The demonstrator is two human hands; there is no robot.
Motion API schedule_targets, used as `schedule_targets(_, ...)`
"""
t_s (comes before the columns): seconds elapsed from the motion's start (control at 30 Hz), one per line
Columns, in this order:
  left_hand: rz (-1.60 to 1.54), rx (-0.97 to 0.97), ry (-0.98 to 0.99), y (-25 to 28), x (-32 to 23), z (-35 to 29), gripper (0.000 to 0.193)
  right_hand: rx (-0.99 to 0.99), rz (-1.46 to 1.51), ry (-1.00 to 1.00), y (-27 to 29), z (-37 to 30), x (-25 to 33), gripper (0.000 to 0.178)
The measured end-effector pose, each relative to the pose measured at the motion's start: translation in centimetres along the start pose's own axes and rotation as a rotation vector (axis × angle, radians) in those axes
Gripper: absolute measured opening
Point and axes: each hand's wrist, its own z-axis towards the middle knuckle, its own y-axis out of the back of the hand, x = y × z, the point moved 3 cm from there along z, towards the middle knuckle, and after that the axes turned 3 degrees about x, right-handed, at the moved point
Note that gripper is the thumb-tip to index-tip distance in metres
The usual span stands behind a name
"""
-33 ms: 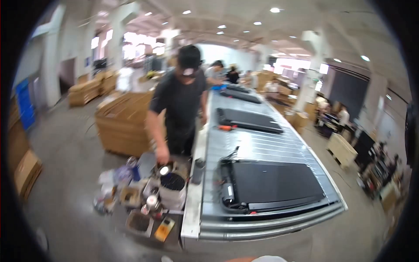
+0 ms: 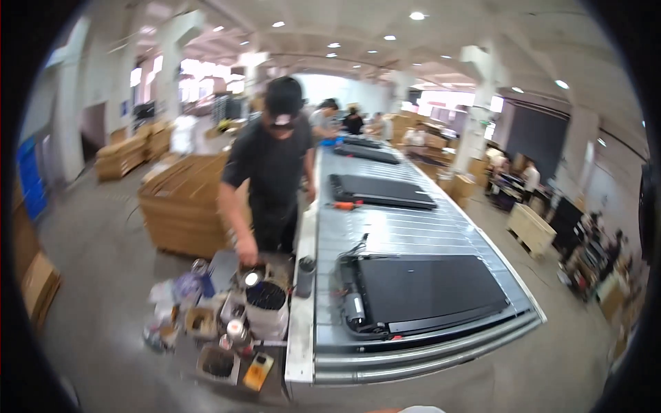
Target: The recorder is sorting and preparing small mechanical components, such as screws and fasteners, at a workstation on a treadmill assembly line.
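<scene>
Only a sliver of skin and something white show at my lower edge, so I cannot tell whether my fingers are wide, narrow or holding anything; ahead, apart from that sliver, the nearest black panel lies flat on the roller conveyor. Left of it, over a worktop crowded with tubs, I see a co-worker's hand reaching down, blurred. Farther along lies a second black panel.
</scene>
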Motion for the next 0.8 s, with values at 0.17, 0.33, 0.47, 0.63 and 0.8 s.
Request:
schedule_targets(0.17, 0.221, 0.297, -0.259, -2.5, -14.9, 12.0, 0.025, -0.283, -0.026, 0.136, 4.0, 3.0, 3.1, 0.03)
schedule_targets(0.33, 0.322, 0.535, -0.391, -7.6, -22.2, 17.6, 0.026, -0.421, -0.084, 0.161, 5.5, 5.4, 4.2, 0.03)
schedule_targets(0.47, 0.394, 0.714, -0.5, -11.6, -27.2, 20.2, 0.027, -0.52, -0.14, 0.185, 5.1, 7.0, 5.2, 0.031)
schedule_targets(0.63, 0.413, 0.769, -0.524, -9.5, -28.4, 22.6, 0.029, -0.431, -0.185, 0.215, 1.4, 12.5, 5.8, 0.032)
schedule_targets(0.8, 0.467, 0.502, -0.248, 18.8, -16.9, 23.4, 0.032, -0.268, 0.018, 0.086, -7.9, 20.5, 5.2, 0.026)
